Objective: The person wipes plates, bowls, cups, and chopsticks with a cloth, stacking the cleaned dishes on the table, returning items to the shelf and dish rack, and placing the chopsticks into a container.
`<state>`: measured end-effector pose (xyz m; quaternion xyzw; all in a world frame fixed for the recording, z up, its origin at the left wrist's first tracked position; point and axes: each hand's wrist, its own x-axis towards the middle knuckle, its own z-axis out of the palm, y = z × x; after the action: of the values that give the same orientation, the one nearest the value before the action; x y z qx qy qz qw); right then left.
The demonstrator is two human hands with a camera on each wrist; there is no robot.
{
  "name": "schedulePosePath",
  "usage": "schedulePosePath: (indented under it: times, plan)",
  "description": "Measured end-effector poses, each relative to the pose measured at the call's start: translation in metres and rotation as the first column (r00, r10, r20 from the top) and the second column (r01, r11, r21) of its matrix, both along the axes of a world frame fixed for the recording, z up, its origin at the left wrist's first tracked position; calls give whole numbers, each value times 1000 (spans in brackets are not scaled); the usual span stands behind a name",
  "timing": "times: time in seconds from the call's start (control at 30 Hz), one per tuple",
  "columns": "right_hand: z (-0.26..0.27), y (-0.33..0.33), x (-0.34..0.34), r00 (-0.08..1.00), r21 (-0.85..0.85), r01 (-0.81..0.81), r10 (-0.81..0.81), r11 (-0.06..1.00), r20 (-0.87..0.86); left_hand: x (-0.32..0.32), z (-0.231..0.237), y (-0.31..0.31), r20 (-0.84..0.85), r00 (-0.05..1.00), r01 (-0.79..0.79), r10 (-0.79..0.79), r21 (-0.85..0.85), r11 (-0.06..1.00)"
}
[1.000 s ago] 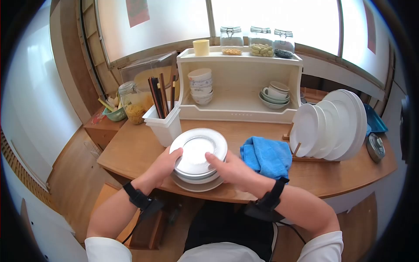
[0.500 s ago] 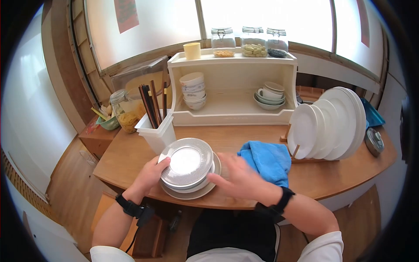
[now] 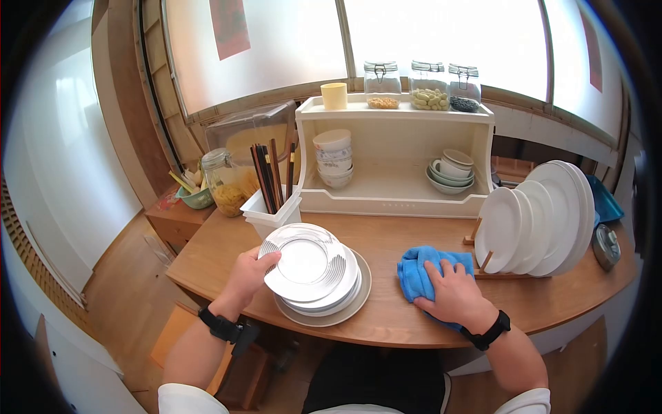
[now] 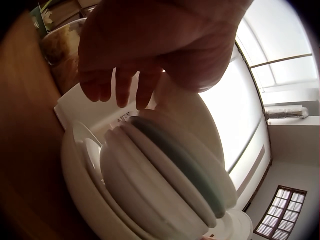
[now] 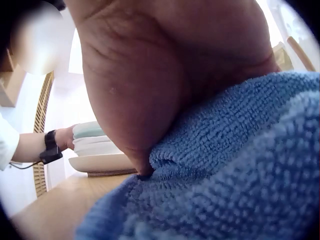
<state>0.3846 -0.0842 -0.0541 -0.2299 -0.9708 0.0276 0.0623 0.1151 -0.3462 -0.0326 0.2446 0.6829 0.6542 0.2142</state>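
My left hand [image 3: 243, 277] grips the left edge of a white plate [image 3: 303, 259] with grey line patterns, thumb lying over its rim. That plate tops a stack of white dishes, which stands in a wider beige plate [image 3: 366, 286] near the table's front. From the left wrist view, the stacked dishes [image 4: 150, 175] show edge-on, a greenish one among them, below the hand. To the right, my right hand [image 3: 456, 295] grasps a crumpled blue towel [image 3: 414, 272] from above, its fingers bent over the cloth. Up close in the right wrist view, the thumb digs into the towel's terry folds.
Behind the stack stands a white holder [image 3: 271, 224] with chopsticks. A rack of white plates [image 3: 498, 231] is right of the towel. At the back, a white shelf [image 3: 393, 207] holds bowls and cups, with glass jars [image 3: 429, 96] on top.
My right hand has left the plate stack and moved right onto the blue towel. The left hand stays at the stack's left edge; the top plate's pattern has turned.
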Motion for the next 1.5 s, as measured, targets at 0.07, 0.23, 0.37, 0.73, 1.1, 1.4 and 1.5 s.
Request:
schedulePosePath:
  times: [0.07, 0.23, 0.37, 0.73, 1.1, 1.4, 1.5]
  plan:
    - [-5, 1, -1, 1000, 38, -18, 18, 999, -11, 2, 3, -2, 10, 1000, -25, 24, 44, 999]
    - [0, 16, -6, 995, -7, -27, 26, 1000, -95, 13, 9, -7, 57, 998, -1, -15, 269, 963]
    - [39, -4, -9, 696, -532, -408, -124, 742, -707, 51, 29, 2, -36, 999, -10, 30, 456, 890]
    - [38, -42, -17, 376, -439, -747, -228, 500, -898, 138, 38, 48, 74, 896, 336, -437, 529, 779]
    - [-11, -114, -9, 91, -509, -836, -863, 205, -497, 212, -10, 99, 148, 969, 2, -197, 796, 606]
    - [-19, -53, 18, 136, -538, -614, -594, 577, -793, 158, 2, 82, 76, 832, 345, -550, 704, 620]
    - [-7, -100, -3, 32, -474, -856, -893, 207, -449, 191, -16, 87, 2, 910, 258, -415, 780, 570]
